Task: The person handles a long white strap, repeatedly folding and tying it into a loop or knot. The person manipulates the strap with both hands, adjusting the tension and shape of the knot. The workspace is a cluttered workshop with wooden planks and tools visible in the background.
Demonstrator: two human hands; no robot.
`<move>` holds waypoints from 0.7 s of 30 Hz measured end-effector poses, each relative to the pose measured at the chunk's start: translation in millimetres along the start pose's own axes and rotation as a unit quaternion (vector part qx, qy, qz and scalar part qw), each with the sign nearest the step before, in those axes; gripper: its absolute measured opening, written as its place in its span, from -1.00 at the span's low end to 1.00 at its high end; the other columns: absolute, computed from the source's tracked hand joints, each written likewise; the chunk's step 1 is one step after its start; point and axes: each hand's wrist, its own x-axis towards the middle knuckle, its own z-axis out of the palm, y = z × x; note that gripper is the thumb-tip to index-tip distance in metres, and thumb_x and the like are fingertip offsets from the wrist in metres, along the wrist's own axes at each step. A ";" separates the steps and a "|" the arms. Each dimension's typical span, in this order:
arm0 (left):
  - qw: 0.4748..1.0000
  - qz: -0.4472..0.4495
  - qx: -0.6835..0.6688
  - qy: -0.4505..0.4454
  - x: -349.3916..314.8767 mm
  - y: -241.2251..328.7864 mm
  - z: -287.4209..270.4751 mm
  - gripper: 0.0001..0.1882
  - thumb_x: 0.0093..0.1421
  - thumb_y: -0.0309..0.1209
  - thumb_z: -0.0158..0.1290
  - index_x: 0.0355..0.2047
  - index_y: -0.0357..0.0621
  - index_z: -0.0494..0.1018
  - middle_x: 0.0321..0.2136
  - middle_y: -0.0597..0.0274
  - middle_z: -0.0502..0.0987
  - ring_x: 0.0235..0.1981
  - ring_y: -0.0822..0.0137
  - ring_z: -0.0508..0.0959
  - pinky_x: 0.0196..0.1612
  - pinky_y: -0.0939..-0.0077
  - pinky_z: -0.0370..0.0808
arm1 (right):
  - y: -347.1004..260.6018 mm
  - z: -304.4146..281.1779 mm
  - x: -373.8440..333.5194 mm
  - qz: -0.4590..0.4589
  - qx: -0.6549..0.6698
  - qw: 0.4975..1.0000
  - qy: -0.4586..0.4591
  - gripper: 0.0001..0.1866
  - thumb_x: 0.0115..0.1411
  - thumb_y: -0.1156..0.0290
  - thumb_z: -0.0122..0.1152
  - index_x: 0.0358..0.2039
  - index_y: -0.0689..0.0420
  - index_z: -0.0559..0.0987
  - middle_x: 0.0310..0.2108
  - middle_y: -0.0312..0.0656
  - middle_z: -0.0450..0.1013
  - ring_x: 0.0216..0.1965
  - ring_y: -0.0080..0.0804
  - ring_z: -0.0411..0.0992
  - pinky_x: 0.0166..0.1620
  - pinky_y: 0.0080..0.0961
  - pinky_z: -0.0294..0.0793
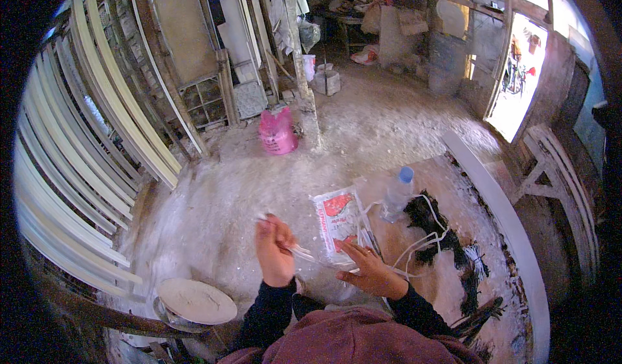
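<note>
A: Containers?
B: Clear plastic bottle [395, 199], blue cap, right of centre, upright; contents unclear. Pink plastic bag [278, 133], above centre, on the dusty floor [223, 189]; inside hidden. Red-and-white printed packet [338, 218], centre of the frame; contents hidden.
A: Fingers?
B: Left hand [275, 250], lower centre: fingers curled together, clamped on thin white strips [303, 254], whose ends jut toward the packet. Right hand [372, 273]: fingers apart, over the packet's lower edge; pressing or not, I cannot tell.
A: Surface, room?
B: Brownish worktop, lower right, bearing white cord [429, 237] in loops, black strands [424, 216]. Pale slats [71, 157] at left; bright doorway [515, 85], upper right.
</note>
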 end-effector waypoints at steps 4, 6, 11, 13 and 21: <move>0.984 -0.008 0.146 -0.106 -18.7 -21.9 8.7 -0.80 0.18 -0.29 -0.13 -0.33 -0.15 0.36 -0.55 0.41 0.36 -0.59 0.57 0.28 -0.48 0.69 0.25 | -3.0 2.8 5.8 -0.032 0.098 0.994 0.025 -0.39 0.03 0.26 0.11 0.07 0.13 0.17 0.02 -0.04 0.19 0.04 -0.08 0.15 0.07 -0.23 0.09; 0.966 -0.069 0.217 -0.125 -22.7 -21.3 6.9 -0.77 0.19 -0.29 -0.14 -0.35 -0.20 0.39 -0.50 0.36 0.39 -0.52 0.54 0.34 -0.39 0.66 0.28 | -4.6 1.7 8.0 -0.046 0.097 0.992 0.069 -0.42 0.02 0.31 0.14 0.05 0.14 0.20 -0.02 -0.04 0.23 -0.02 -0.11 0.21 0.04 -0.29 0.13; 0.912 -0.105 0.329 -0.221 -27.2 -22.0 4.8 -0.70 0.21 -0.28 -0.18 -0.29 -0.26 0.43 -0.38 0.29 0.43 -0.34 0.46 0.41 -0.23 0.62 0.30 | -10.6 -5.9 8.2 -0.008 0.195 0.967 0.163 -0.52 -0.02 0.41 0.18 -0.05 0.14 0.32 -0.17 -0.10 0.30 -0.20 -0.28 0.33 -0.12 -0.41 0.29; 0.885 -0.093 0.363 -0.276 -26.2 -26.3 5.5 -0.71 0.21 -0.31 -0.18 -0.25 -0.26 0.42 -0.35 0.26 0.43 -0.31 0.43 0.40 -0.19 0.61 0.30 | -13.3 -9.3 7.9 -0.003 0.192 0.964 0.185 -0.58 -0.03 0.43 0.19 -0.11 0.13 0.37 -0.21 -0.12 0.31 -0.25 -0.32 0.35 -0.18 -0.46 0.32; 0.847 -0.078 0.416 -0.322 -24.2 -29.5 4.6 -0.76 0.19 -0.38 -0.16 -0.25 -0.25 0.42 -0.28 0.18 0.43 -0.26 0.38 0.40 -0.14 0.60 0.29 | -13.1 -19.9 6.3 -0.009 0.137 0.963 0.232 -0.90 -0.07 0.57 0.18 -0.46 0.17 0.52 -0.44 -0.21 0.42 -0.33 -0.44 0.39 -0.24 -0.55 0.35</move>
